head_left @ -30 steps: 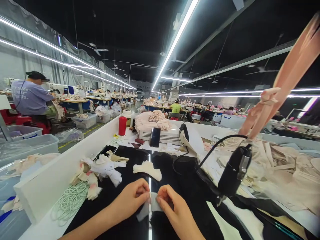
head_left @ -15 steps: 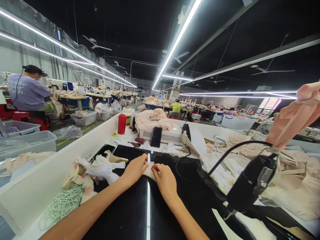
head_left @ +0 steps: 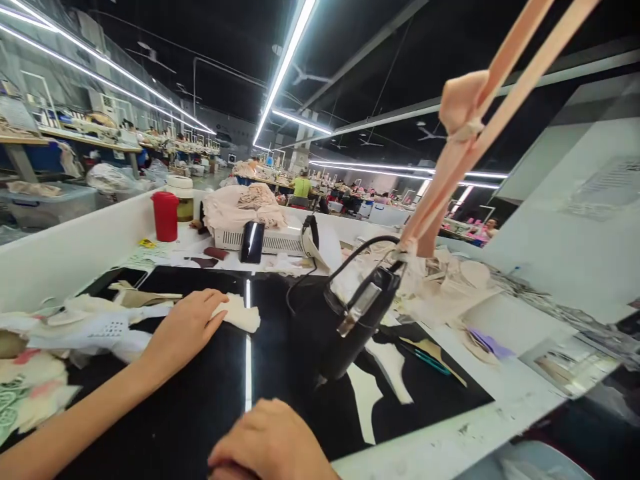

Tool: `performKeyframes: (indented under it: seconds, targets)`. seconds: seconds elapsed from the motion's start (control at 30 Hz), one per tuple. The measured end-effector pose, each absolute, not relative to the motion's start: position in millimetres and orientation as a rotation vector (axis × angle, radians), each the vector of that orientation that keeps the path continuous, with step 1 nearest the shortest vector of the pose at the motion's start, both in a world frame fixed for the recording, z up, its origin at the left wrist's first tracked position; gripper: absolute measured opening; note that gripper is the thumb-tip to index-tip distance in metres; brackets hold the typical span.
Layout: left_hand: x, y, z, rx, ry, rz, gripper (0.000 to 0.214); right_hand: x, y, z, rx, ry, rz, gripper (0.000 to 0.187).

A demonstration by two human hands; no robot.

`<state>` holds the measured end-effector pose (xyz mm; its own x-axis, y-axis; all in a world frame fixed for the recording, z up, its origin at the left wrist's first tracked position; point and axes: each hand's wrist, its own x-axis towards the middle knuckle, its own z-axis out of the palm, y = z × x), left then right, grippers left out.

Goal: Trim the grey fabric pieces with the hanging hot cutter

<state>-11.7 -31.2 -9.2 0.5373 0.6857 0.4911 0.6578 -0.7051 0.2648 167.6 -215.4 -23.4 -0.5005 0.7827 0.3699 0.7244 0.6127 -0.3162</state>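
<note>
My left hand (head_left: 183, 328) lies flat on the black work surface (head_left: 210, 407), its fingers stretched out and resting on the edge of a small cream fabric piece (head_left: 240, 315). My right hand (head_left: 273, 445) sits at the bottom edge of the view, near me; only its back shows and the fingers are hidden. A black hand-held tool (head_left: 357, 320) hangs from peach straps (head_left: 465, 133) just right of the middle, its cable looping behind it.
Cream and white fabric scraps (head_left: 80, 330) are piled at the left, more cream pieces (head_left: 445, 280) at the right. A red cup (head_left: 165, 216), a phone (head_left: 251, 241) and a white box (head_left: 270, 241) stand at the back. Teal scissors (head_left: 425, 357) lie right of the tool.
The view has swung to the right. My right hand left the fabric piece and pulled back toward me. My left hand stays on the piece.
</note>
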Motion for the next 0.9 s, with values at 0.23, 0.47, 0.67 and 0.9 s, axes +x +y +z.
performKeyframes:
  seconds: [0.23,0.47,0.67,0.9]
  targets:
    - [9,-102,-19,2.817,0.821,0.945,0.029,292,-298,-24,-1.77,-1.85,0.278,0.018]
    - [74,-179,-23,3.014,0.403,0.679,0.029,334,-306,-44,-1.893,-1.834,0.004,0.013]
    - [118,-201,-38,3.083,0.284,0.663,0.02,332,-302,-56,-1.855,-1.795,0.072,0.028]
    - [140,-202,-38,3.153,0.321,0.843,0.014,333,-303,-40,-1.805,-1.597,0.35,0.024]
